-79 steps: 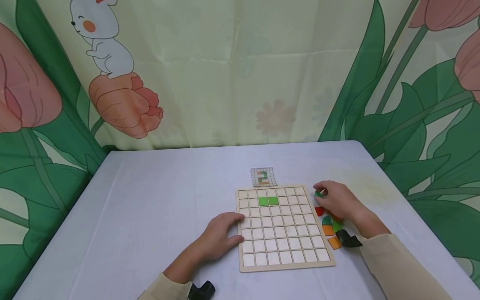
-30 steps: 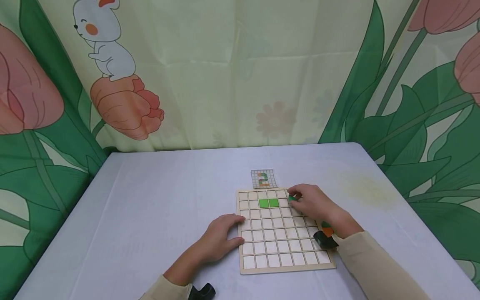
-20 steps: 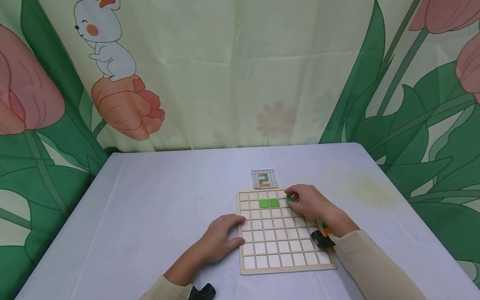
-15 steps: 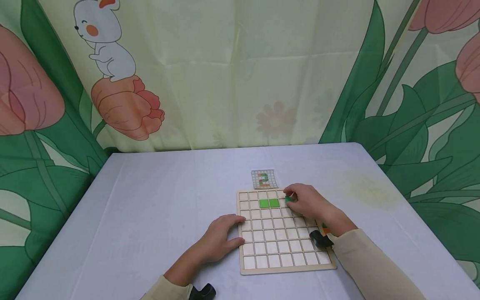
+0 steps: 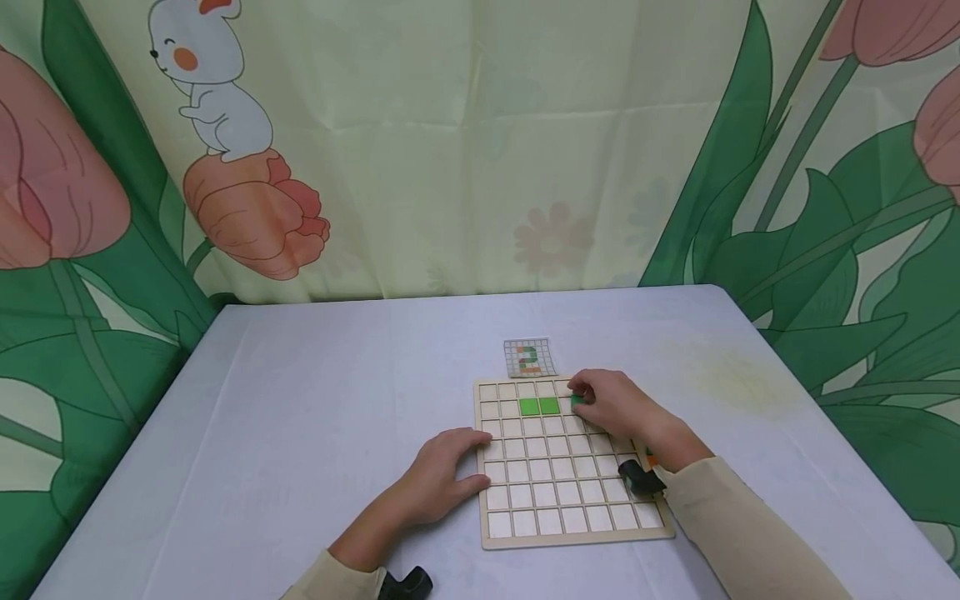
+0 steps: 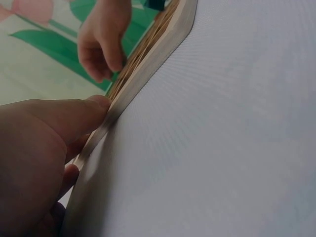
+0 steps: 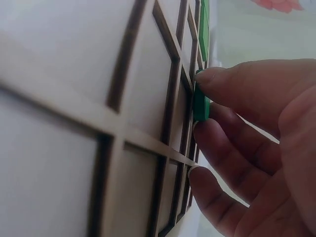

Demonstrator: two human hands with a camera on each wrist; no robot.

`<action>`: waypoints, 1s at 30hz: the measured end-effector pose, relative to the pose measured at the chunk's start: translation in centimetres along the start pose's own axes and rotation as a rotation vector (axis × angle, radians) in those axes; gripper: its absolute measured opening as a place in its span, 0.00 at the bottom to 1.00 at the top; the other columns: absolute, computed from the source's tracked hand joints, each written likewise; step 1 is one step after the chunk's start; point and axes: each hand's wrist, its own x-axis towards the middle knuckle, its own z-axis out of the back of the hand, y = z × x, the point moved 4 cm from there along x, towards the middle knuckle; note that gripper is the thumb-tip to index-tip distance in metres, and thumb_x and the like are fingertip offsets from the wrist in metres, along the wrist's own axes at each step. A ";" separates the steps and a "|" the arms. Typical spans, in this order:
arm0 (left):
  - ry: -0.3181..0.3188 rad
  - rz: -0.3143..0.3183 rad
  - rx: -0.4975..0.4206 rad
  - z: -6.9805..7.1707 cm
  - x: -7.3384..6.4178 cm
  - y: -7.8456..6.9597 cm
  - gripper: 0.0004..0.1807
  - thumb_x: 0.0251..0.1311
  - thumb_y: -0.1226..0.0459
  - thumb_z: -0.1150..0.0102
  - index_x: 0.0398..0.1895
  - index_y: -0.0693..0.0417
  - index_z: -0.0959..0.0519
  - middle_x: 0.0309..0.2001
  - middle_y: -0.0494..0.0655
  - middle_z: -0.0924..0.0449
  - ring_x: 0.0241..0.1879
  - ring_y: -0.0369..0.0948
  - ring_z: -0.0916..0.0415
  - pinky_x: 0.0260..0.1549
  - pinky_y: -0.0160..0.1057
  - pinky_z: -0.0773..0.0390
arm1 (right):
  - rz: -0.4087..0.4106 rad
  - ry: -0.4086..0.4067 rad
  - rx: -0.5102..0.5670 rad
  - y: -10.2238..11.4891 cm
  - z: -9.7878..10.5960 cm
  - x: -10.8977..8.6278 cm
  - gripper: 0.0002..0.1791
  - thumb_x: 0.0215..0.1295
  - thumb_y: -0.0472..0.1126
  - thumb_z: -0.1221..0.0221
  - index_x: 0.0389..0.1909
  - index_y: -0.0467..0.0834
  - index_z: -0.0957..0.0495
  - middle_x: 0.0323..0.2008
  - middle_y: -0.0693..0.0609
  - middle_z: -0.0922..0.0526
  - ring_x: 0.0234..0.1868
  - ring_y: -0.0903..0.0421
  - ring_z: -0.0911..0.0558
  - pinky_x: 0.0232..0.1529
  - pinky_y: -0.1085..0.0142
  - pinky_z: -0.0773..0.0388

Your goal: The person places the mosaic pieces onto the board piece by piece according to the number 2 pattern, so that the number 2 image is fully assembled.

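Your workplace is a broad table covered with a smooth white cloth [image 5: 300, 450], faintly creased, with a pale yellowish stain [image 5: 738, 372] toward the far right. Behind its far edge hangs a pale yellow-green fabric backdrop [image 5: 420, 150]. On it are printed a white rabbit [image 5: 232, 121] sitting on an orange tulip [image 5: 251, 212], a big pink tulip [image 5: 60, 167] at the left, a faint pink flower [image 5: 555, 237] near the middle and tall green leaves [image 5: 877, 242] on the right.

On the cloth before you lies a flat, light wooden grid board [image 5: 577, 542] with white square cells. Two bright green square tiles [image 5: 529, 407] sit side by side in its second row from the top. Just beyond the board's far edge lies a small gridded paper card [image 5: 529, 358] with an orange, green and red figure.

Your left hand [image 5: 435, 471] is unclenched, thumb and fingertips resting against the board's left edge. Your right hand [image 5: 617, 402], well apart from it, pinches a small dark green tile [image 7: 199, 101] between thumb and finger, at the grid's upper right; whether it is seated in a cell, you cannot tell. Beside the board's right edge, an orange piece [image 5: 651, 459] is mostly hidden by your wrist.
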 end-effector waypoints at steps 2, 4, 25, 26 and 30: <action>0.001 0.000 0.000 0.0 0.0 0.0 0.27 0.63 0.59 0.33 0.64 0.56 0.27 0.62 0.50 0.26 0.65 0.51 0.33 0.64 0.58 0.36 | 0.006 -0.003 0.004 -0.1 0.0 0.0 0.18 0.66 0.35 0.38 0.55 0.35 0.23 0.44 0.49 0.19 0.42 0.53 0.22 0.45 0.54 0.22; 0.001 0.001 -0.001 0.0 0.0 0.0 0.27 0.63 0.59 0.33 0.64 0.56 0.27 0.62 0.50 0.26 0.65 0.51 0.33 0.64 0.58 0.36 | 0.008 -0.006 0.005 -0.1 0.0 0.0 0.18 0.67 0.35 0.38 0.56 0.34 0.23 0.44 0.49 0.19 0.43 0.52 0.22 0.46 0.54 0.22; -0.002 -0.008 -0.003 0.2 -0.1 -0.1 0.27 0.63 0.61 0.33 0.63 0.57 0.27 0.62 0.51 0.26 0.65 0.51 0.33 0.64 0.58 0.35 | -0.022 0.000 -0.018 0.1 0.0 0.0 0.14 0.68 0.35 0.39 0.52 0.36 0.21 0.43 0.49 0.17 0.42 0.53 0.20 0.46 0.54 0.20; -0.001 -0.008 -0.005 0.2 -0.1 -0.2 0.27 0.63 0.61 0.33 0.63 0.57 0.27 0.62 0.51 0.26 0.65 0.51 0.33 0.64 0.58 0.36 | -0.025 0.003 -0.017 0.1 0.0 0.0 0.14 0.68 0.35 0.39 0.52 0.36 0.21 0.43 0.49 0.17 0.42 0.53 0.20 0.46 0.54 0.20; 0.004 -0.002 -0.007 0.2 -0.1 -0.2 0.26 0.63 0.61 0.34 0.64 0.56 0.27 0.62 0.51 0.26 0.66 0.51 0.33 0.65 0.58 0.36 | -0.036 0.008 -0.020 0.4 -0.1 0.1 0.14 0.68 0.35 0.39 0.52 0.37 0.20 0.43 0.49 0.17 0.42 0.54 0.21 0.46 0.54 0.21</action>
